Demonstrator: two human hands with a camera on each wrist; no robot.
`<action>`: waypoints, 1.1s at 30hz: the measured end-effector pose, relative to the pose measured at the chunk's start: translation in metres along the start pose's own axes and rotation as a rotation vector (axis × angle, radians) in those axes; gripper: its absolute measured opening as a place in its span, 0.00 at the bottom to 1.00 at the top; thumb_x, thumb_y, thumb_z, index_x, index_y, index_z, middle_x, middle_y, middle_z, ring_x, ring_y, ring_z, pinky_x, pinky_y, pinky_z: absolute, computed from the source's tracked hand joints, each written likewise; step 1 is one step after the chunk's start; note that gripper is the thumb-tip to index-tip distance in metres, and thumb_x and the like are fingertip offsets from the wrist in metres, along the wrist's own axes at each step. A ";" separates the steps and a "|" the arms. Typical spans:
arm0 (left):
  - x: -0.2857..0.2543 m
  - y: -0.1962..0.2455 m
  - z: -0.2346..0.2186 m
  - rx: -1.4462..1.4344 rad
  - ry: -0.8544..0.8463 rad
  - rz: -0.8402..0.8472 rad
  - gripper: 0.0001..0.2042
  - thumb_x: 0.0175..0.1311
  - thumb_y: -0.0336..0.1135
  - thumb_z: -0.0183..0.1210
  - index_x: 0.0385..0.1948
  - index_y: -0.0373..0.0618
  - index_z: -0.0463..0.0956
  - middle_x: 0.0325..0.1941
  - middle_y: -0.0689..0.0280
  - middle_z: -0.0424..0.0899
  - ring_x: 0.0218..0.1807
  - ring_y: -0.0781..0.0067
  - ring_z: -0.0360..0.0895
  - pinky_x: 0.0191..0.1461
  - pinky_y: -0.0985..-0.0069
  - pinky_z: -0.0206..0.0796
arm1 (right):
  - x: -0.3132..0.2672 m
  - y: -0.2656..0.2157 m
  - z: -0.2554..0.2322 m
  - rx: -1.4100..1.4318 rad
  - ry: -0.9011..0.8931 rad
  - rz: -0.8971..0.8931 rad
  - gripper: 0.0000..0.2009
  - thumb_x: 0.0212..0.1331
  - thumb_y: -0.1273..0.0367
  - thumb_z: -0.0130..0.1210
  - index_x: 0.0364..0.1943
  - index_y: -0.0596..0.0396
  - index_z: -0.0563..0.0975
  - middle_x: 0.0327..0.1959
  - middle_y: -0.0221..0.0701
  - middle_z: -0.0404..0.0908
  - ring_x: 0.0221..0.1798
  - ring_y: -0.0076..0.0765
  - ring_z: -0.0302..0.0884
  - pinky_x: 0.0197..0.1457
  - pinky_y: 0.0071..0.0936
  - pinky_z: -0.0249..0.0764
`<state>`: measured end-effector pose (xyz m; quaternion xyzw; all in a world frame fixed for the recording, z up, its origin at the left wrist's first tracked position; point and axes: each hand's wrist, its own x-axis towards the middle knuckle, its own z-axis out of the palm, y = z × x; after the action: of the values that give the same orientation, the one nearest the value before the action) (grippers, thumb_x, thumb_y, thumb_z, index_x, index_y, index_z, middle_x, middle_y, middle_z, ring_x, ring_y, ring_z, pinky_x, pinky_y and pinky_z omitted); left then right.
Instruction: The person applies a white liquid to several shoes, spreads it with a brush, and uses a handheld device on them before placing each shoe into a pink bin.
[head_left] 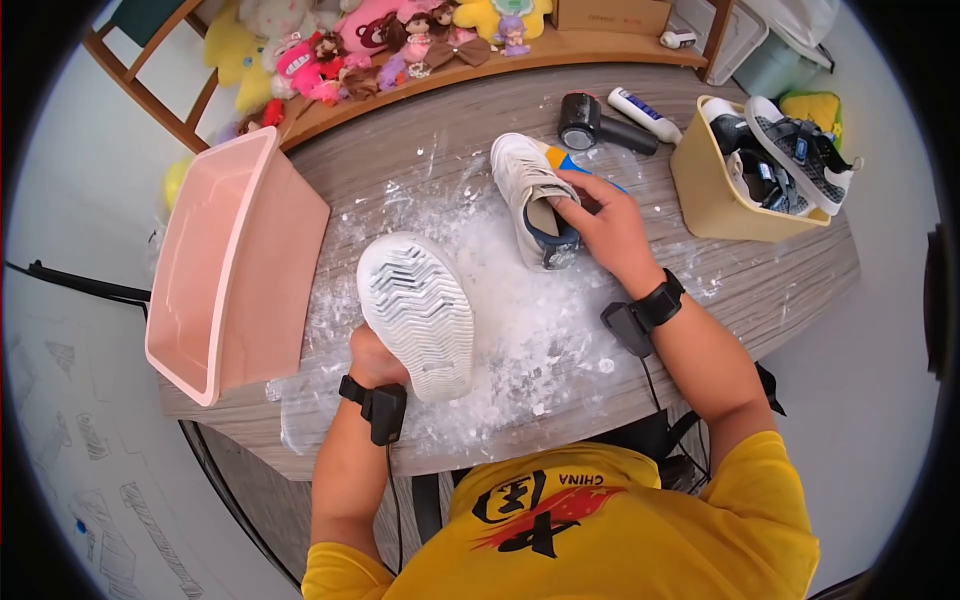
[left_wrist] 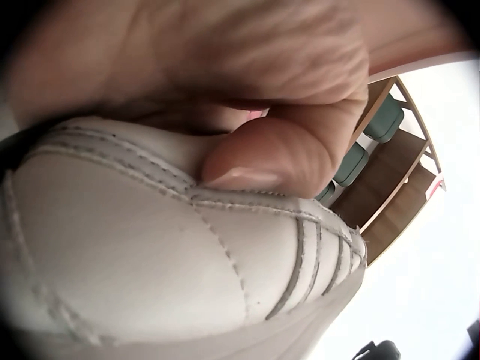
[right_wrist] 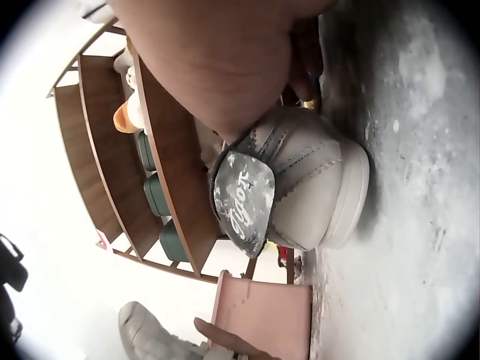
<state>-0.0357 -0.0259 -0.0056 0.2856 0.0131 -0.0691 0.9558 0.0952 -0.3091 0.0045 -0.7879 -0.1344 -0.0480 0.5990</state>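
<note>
My left hand [head_left: 372, 358] grips a white sneaker [head_left: 420, 310], raised with its zigzag-treaded sole toward the head camera. In the left wrist view the thumb [left_wrist: 262, 157] presses on the stitched collar of its pale upper. A matching sneaker [head_left: 520, 175] stands upright on the powdery table, toe pointing away. My right hand [head_left: 612, 228] holds it by the opening, thumb at the inside edge and fingers along the outer side. Its grey heel patch [right_wrist: 245, 199] with white lettering shows in the right wrist view. Beside that shoe, a blue and yellow item [head_left: 572, 165] is partly hidden by the hand.
A pink bin [head_left: 265, 290] lies on its side at left. At the back right are a black hair-dryer-like tool [head_left: 600, 125], a white tube [head_left: 645, 115] and a beige bin [head_left: 745, 215] full of shoes. A shelf [head_left: 570, 50] with dolls borders the table [head_left: 400, 150].
</note>
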 end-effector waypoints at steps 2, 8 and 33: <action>0.006 0.001 -0.024 -0.017 -0.032 -0.086 0.26 0.54 0.26 0.58 0.59 0.34 0.71 0.58 0.48 0.79 0.56 0.47 0.78 0.58 0.54 0.74 | 0.000 -0.008 -0.002 -0.003 -0.008 0.028 0.17 0.61 0.69 0.64 0.54 0.59 0.79 0.43 0.30 0.84 0.42 0.20 0.79 0.48 0.18 0.74; 0.004 0.000 -0.011 0.164 -0.071 0.002 0.23 0.59 0.45 0.55 0.53 0.39 0.75 0.46 0.53 0.83 0.41 0.57 0.82 0.42 0.61 0.77 | -0.001 0.000 -0.002 0.054 -0.040 0.006 0.18 0.58 0.67 0.65 0.52 0.56 0.81 0.43 0.29 0.85 0.37 0.20 0.79 0.42 0.19 0.75; 0.002 0.017 0.018 0.317 0.061 0.002 0.40 0.38 0.14 0.45 0.66 0.36 0.64 0.60 0.55 0.78 0.62 0.61 0.76 0.67 0.66 0.65 | 0.009 -0.001 -0.024 -0.464 0.086 -0.319 0.17 0.57 0.69 0.63 0.51 0.56 0.78 0.53 0.39 0.77 0.54 0.40 0.74 0.56 0.33 0.70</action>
<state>-0.0316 -0.0218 0.0182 0.4347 0.0309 -0.0607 0.8980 0.1060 -0.3298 0.0142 -0.8701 -0.2163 -0.2044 0.3929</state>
